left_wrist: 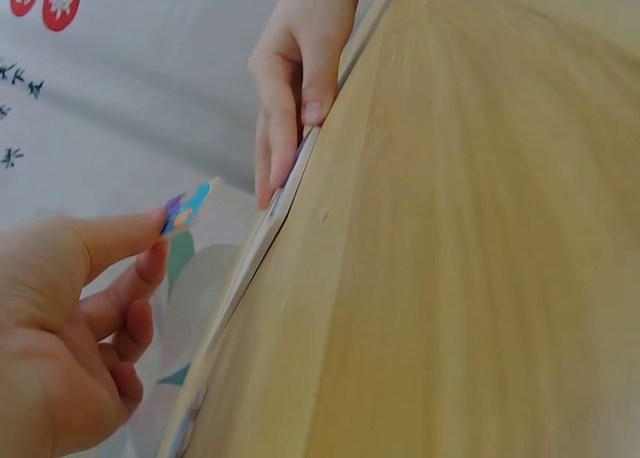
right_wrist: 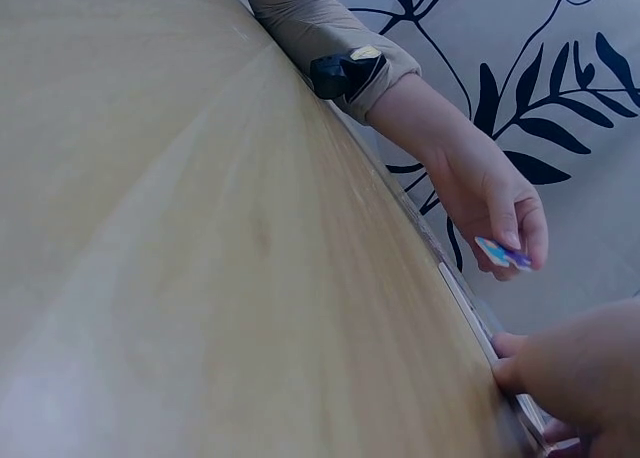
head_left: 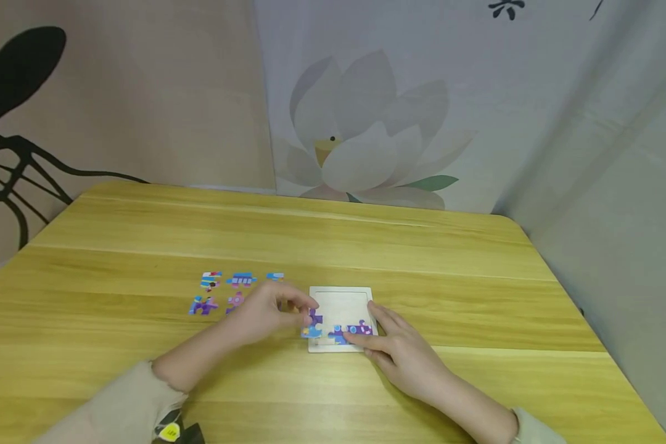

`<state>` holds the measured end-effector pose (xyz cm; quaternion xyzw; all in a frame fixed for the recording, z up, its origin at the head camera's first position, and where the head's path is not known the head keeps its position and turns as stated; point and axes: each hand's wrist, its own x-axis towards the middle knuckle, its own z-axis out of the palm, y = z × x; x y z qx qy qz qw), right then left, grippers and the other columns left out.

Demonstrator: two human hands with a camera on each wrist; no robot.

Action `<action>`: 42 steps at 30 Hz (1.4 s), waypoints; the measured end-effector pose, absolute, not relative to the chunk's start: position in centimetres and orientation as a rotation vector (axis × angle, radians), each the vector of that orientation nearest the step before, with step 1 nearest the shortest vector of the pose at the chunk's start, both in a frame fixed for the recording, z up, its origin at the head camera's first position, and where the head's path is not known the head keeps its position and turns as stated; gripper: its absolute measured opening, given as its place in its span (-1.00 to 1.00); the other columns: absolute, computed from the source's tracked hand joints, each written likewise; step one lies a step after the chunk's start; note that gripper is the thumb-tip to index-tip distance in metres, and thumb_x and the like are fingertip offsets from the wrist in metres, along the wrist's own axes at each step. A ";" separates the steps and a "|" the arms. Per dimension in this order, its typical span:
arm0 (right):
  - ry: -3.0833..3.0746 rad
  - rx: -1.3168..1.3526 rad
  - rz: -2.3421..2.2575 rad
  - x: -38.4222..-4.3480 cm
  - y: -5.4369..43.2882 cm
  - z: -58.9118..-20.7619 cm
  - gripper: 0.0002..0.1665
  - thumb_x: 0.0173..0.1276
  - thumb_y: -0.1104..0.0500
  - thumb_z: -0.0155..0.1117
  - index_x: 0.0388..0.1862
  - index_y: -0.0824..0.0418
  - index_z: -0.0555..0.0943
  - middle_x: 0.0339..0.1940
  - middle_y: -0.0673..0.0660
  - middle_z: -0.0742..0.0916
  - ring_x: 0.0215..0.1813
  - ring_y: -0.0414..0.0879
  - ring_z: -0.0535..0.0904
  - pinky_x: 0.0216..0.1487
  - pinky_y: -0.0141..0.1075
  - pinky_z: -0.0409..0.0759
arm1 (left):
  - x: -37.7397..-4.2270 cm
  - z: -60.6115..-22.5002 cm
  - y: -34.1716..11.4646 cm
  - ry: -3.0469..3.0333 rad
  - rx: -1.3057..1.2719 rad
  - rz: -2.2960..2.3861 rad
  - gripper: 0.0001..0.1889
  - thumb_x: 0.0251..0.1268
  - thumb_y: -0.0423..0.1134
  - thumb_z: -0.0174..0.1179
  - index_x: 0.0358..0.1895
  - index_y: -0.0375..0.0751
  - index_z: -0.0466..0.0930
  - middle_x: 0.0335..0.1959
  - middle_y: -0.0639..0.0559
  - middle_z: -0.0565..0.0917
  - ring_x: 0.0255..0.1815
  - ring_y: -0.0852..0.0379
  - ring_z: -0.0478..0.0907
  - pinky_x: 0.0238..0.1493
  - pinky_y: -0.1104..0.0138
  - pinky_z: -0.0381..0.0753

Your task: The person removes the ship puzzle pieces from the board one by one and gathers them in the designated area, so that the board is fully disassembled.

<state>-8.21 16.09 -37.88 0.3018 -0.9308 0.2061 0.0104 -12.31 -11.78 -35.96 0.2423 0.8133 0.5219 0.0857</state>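
Note:
My left hand pinches a purple and blue jigsaw piece between thumb and fingertips, over the left edge of a pale square puzzle tray. In the left wrist view this piece is held up clear of the table. Joined purple and blue pieces lie along the tray's lower right. My right hand rests on that corner with its fingers spread: one extended finger touches the pieces, others lie along the tray's edge. The right wrist view has the left hand close beyond the tray.
Several loose puzzle pieces lie in rows left of the tray, some partly hidden behind my left hand. The wooden table reaches back to a curtain with printed flowers. A black band sits on the left sleeve.

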 end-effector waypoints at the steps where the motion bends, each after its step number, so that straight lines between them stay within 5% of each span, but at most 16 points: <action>1: -2.904 0.941 0.646 -8.2 16.1 -37.9 -0.48 0.30 0.20 0.33 0.16 -0.29 0.58 0.43 0.30 0.31 0.39 0.26 0.22 0.25 0.17 0.25 | -12.3 -35.9 -12.1 2.417 0.717 1.553 -0.83 0.12 -0.32 0.38 -0.20 -0.22 0.74 -0.39 0.14 0.67 -0.43 0.07 0.44 -0.45 0.37 0.43; 6: -2.895 0.936 0.645 -8.2 16.0 -37.9 -0.48 0.29 0.20 0.34 0.16 -0.30 0.59 0.43 0.29 0.31 0.40 0.25 0.22 0.27 0.15 0.24 | -11.9 -35.7 -13.6 2.429 0.645 1.522 -0.81 0.12 -0.29 0.38 -0.17 -0.22 0.73 -0.42 0.11 0.66 -0.47 0.07 0.39 -0.50 0.39 0.38; 19: -2.886 0.956 0.641 -8.3 15.9 -37.9 -0.48 0.29 0.20 0.34 0.16 -0.28 0.59 0.43 0.29 0.31 0.40 0.22 0.22 0.27 0.13 0.24 | -10.4 -35.8 -17.6 2.424 0.670 1.537 -0.81 0.13 -0.26 0.37 -0.16 -0.17 0.74 -0.20 0.04 0.70 -0.13 -0.01 0.52 -0.27 0.31 0.52; 27: -2.885 0.958 0.650 -8.2 15.9 -37.9 -0.48 0.29 0.21 0.35 0.16 -0.27 0.60 0.43 0.29 0.32 0.40 0.24 0.22 0.26 0.14 0.25 | -9.5 -35.6 -19.6 2.441 0.575 1.506 -0.79 0.12 -0.20 0.39 -0.16 -0.11 0.74 -0.10 0.00 0.67 0.33 -0.34 0.19 0.13 -0.10 0.39; 33: -2.881 0.963 0.648 -8.2 16.0 -37.9 -0.48 0.28 0.21 0.35 0.16 -0.26 0.60 0.42 0.30 0.32 0.40 0.23 0.22 0.26 0.14 0.26 | -9.0 -35.5 -21.1 2.456 0.574 1.492 -0.78 0.16 -0.20 0.36 -0.14 -0.17 0.72 -0.16 0.01 0.68 -0.04 -0.04 0.51 -0.13 0.26 0.56; 42: -2.880 0.959 0.644 -8.2 16.1 -38.0 -0.47 0.28 0.22 0.35 0.16 -0.27 0.60 0.42 0.31 0.32 0.39 0.25 0.22 0.26 0.15 0.26 | -8.5 -35.8 -23.4 2.516 0.577 1.442 -0.82 0.17 -0.20 0.35 -0.15 -0.09 0.73 -0.13 0.05 0.64 -0.02 0.06 0.51 -0.11 0.30 0.54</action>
